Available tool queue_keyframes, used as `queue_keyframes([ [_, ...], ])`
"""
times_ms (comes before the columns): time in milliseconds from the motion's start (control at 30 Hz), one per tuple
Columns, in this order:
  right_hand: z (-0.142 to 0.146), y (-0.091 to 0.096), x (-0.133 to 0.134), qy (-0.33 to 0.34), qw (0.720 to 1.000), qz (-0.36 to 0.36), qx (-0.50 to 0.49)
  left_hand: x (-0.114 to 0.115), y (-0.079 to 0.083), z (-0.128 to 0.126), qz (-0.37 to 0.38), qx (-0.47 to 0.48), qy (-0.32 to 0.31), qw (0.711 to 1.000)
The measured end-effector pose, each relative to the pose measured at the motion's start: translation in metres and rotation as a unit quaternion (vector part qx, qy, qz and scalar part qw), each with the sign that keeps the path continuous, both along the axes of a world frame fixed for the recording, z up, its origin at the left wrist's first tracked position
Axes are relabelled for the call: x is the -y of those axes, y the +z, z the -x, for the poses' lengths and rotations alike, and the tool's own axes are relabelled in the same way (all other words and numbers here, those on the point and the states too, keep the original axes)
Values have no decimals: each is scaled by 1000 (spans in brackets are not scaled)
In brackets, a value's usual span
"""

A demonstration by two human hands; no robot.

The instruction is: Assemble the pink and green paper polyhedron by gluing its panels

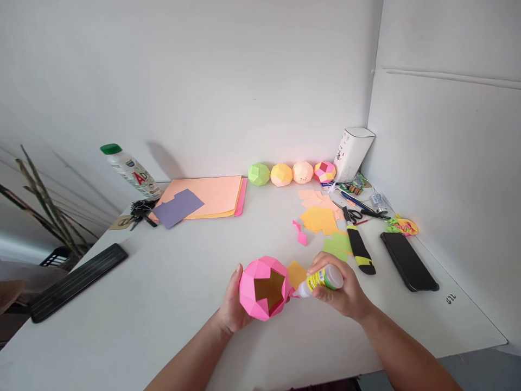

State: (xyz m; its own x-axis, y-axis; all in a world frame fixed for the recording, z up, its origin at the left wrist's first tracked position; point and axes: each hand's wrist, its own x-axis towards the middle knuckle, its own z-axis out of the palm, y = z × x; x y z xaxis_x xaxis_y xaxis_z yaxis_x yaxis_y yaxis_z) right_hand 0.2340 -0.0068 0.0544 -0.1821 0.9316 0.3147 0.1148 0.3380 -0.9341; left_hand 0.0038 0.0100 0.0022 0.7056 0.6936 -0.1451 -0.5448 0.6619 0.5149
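My left hand (234, 304) is wrapped round the left side and underside of a pink faceted paper ball (254, 271). A jagged opening in the ball faces me and shows its hollow inside. In my right hand (345, 296) is a small glue bottle (317, 279) with a yellow and green label, tilted so that its nozzle points left. The nozzle tip is at a small pink paper flap (293, 293) on the ball's right edge; I cannot tell whether they touch. An orange paper piece (298, 271) lies behind the bottle.
Cut paper pieces (319, 220), a utility knife (360, 250) and a phone (409, 260) lie to the right. Several finished paper balls (281, 175) line the wall beside paper sheets (203, 195). A white bottle (136, 174) and a black bar (79, 279) are at left.
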Motion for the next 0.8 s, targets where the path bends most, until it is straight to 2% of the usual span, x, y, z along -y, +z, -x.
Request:
queue_keyframes([
  [267, 0, 1, -2, 9, 1000, -4, -7, -1, -1, 0, 2, 12, -7, 1000],
  [500, 1, -6, 0, 16, 999, -1, -41, 0, -4, 0, -5, -7, 5, 1000],
  [800, 0, -7, -1, 14, 999, 7, -45, 0, 0, 0, -5, -18, 2, 1000],
])
